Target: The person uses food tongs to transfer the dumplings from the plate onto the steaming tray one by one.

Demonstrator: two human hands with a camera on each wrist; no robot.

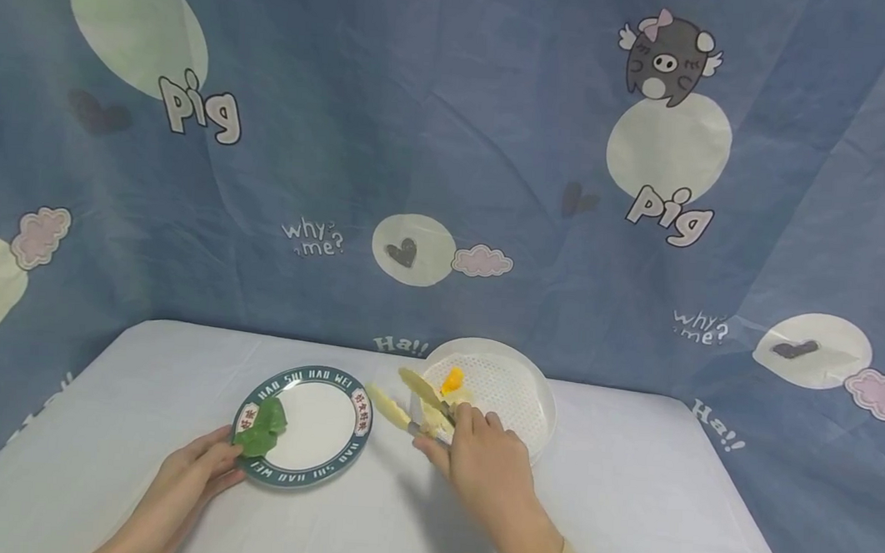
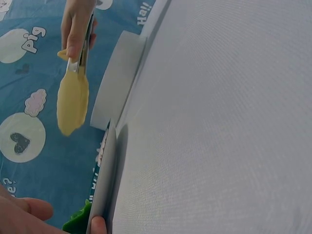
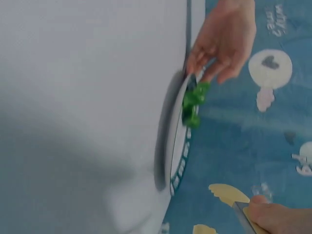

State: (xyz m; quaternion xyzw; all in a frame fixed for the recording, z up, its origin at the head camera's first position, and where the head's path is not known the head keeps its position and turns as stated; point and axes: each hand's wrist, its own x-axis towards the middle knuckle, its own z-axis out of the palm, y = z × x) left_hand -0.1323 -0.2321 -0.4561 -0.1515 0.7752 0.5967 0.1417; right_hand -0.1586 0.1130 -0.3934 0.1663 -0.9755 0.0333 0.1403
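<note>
My left hand (image 1: 196, 464) holds the rim of a round plate (image 1: 322, 427), white with a dark green lettered border. In the left wrist view, one fingertip (image 2: 98, 225) shows against the plate's underside. A crumpled green leaf (image 1: 263, 430) lies on the plate's left side, close to the thumb. Metal tongs with pale yellow scalloped tips (image 1: 389, 409) are gripped in my right hand (image 1: 489, 458). Their tips stand apart, pointing toward the plate, with nothing visible between them. Behind them is a white perforated tray (image 1: 515, 389), holding an orange-yellow piece (image 1: 452, 381) and something pale partly hidden by the tongs.
A white cloth (image 1: 370, 515) covers the table under the plate and tray. Along the table's far edge hangs a blue curtain (image 1: 449, 160) printed with pigs, clouds and words. The tray's raised side wall (image 2: 117, 80) stands near the plate.
</note>
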